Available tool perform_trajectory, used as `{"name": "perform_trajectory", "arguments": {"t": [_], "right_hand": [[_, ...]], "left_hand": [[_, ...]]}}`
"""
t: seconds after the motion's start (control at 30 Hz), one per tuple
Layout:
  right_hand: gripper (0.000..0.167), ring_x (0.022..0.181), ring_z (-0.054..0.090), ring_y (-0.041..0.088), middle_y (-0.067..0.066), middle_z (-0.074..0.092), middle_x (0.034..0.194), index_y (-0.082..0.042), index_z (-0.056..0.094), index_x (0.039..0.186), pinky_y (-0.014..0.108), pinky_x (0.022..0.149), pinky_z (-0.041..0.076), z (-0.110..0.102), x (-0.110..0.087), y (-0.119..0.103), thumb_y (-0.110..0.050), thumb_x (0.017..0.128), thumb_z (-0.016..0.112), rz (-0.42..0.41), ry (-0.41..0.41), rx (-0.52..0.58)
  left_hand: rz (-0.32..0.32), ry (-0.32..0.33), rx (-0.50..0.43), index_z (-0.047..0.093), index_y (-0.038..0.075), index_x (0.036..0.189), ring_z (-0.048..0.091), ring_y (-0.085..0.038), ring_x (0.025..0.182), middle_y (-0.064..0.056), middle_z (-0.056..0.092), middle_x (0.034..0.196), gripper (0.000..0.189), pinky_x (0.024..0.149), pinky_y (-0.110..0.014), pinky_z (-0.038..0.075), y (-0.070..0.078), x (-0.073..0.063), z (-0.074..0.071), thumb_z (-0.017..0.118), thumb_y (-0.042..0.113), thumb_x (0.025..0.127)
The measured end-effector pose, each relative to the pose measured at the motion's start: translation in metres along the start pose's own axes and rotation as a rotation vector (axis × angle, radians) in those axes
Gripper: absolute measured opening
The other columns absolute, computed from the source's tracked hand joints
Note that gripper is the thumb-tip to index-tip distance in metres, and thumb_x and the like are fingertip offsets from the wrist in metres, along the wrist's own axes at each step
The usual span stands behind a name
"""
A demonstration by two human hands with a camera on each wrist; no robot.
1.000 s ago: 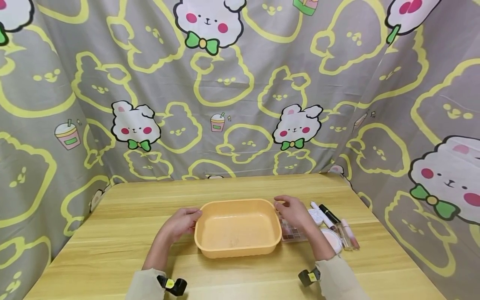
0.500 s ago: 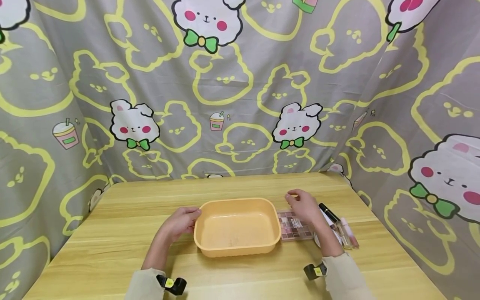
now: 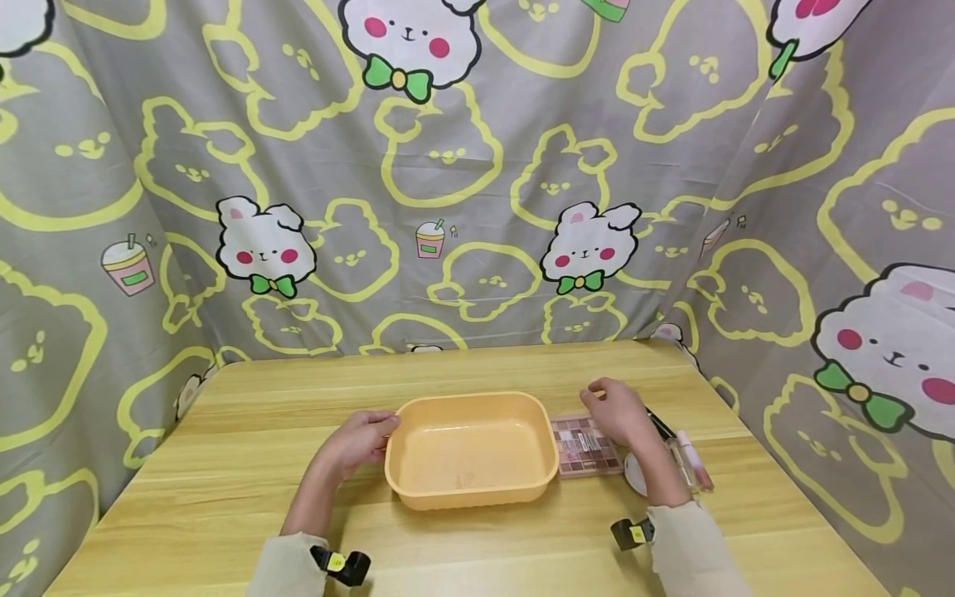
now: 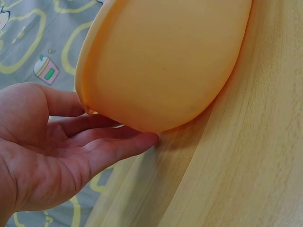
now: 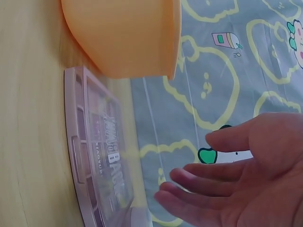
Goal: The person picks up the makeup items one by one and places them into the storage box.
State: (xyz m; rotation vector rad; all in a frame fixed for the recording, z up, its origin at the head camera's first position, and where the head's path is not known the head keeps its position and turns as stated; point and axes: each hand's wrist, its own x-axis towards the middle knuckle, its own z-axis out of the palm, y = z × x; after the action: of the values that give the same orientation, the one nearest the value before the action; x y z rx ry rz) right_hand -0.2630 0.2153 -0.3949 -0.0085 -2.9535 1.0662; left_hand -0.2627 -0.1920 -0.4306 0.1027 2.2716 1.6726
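Observation:
An orange plastic basin (image 3: 472, 448) sits on the wooden table in front of me. My left hand (image 3: 361, 438) grips its left end, with the thumb at the rim and the fingers against the outer wall below, as the left wrist view shows. My right hand (image 3: 615, 410) is apart from the basin, over the right side of an eyeshadow palette (image 3: 585, 448). Its fingers are loosely bent and hold nothing in the right wrist view. Close to the basin's right end, the palette lies flat with its clear lid down.
Right of the palette lie a round white compact (image 3: 634, 474), partly behind my right forearm, a black tube (image 3: 661, 424), and a pink tube (image 3: 694, 456). A patterned grey curtain (image 3: 477, 182) stands behind the table (image 3: 246, 464) and along both sides.
My right hand has left the basin's right rim and moved right, over the palette, which now shows more. My left hand stays at the basin's left end.

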Motion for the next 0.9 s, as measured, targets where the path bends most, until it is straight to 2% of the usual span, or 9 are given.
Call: {"name": "perform_trajectory", "arguments": {"t": [0.17,0.37,0.57,0.67,0.73,0.9], "right_hand": [[0.046,0.101,0.066,0.036,0.028,0.066,0.119,0.01,0.058,0.131,0.048,0.079,0.057,-0.0024,-0.0009,0.0009,-0.028,0.106,0.05,-0.002,-0.054,-0.049],[0.047,0.104,0.065,0.038,0.028,0.066,0.121,0.01,0.061,0.128,0.051,0.083,0.056,-0.004,-0.0017,0.0024,-0.03,0.106,0.049,0.004,-0.101,-0.105],[0.047,0.106,0.064,0.038,0.028,0.066,0.118,0.01,0.061,0.126,0.051,0.084,0.056,-0.0051,-0.0018,0.0037,-0.032,0.106,0.051,0.019,-0.149,-0.132],[0.048,0.101,0.063,0.034,0.026,0.066,0.117,0.01,0.061,0.127,0.047,0.079,0.056,-0.0043,-0.0013,0.0041,-0.032,0.105,0.052,0.033,-0.157,-0.12],[0.05,0.093,0.063,0.03,0.023,0.067,0.109,0.011,0.06,0.128,0.043,0.074,0.055,-0.0035,-0.0016,0.0041,-0.033,0.105,0.052,0.039,-0.165,-0.106],[0.051,0.078,0.059,0.023,0.015,0.063,0.094,0.012,0.058,0.13,0.035,0.065,0.05,-0.0021,-0.0027,0.0036,-0.033,0.106,0.051,0.041,-0.178,-0.074]], "left_hand": [[-0.002,0.003,-0.001,0.043,-0.014,0.145,0.068,-0.023,0.102,-0.025,0.067,0.121,0.05,0.084,-0.041,0.06,0.0003,-0.001,0.0001,0.044,0.021,0.109],[-0.013,0.006,-0.014,0.045,-0.013,0.144,0.068,-0.022,0.102,-0.022,0.068,0.119,0.049,0.084,-0.037,0.06,0.0022,-0.0025,0.0014,0.045,0.02,0.108],[-0.012,0.002,-0.023,0.043,-0.014,0.145,0.068,-0.028,0.109,-0.025,0.066,0.125,0.051,0.088,-0.041,0.06,0.0018,-0.0013,0.0016,0.045,0.02,0.108],[-0.003,-0.009,-0.019,0.04,-0.016,0.146,0.067,-0.033,0.114,-0.029,0.063,0.13,0.053,0.091,-0.045,0.06,0.001,-0.0009,0.0017,0.044,0.021,0.109],[-0.003,-0.006,-0.019,0.04,-0.016,0.146,0.067,-0.034,0.115,-0.029,0.063,0.13,0.053,0.091,-0.046,0.059,0.0006,-0.0008,0.0018,0.044,0.021,0.109],[-0.007,-0.006,-0.026,0.042,-0.015,0.145,0.067,-0.031,0.113,-0.027,0.064,0.128,0.052,0.091,-0.043,0.06,-0.0005,-0.0007,0.0014,0.045,0.021,0.108]]}}
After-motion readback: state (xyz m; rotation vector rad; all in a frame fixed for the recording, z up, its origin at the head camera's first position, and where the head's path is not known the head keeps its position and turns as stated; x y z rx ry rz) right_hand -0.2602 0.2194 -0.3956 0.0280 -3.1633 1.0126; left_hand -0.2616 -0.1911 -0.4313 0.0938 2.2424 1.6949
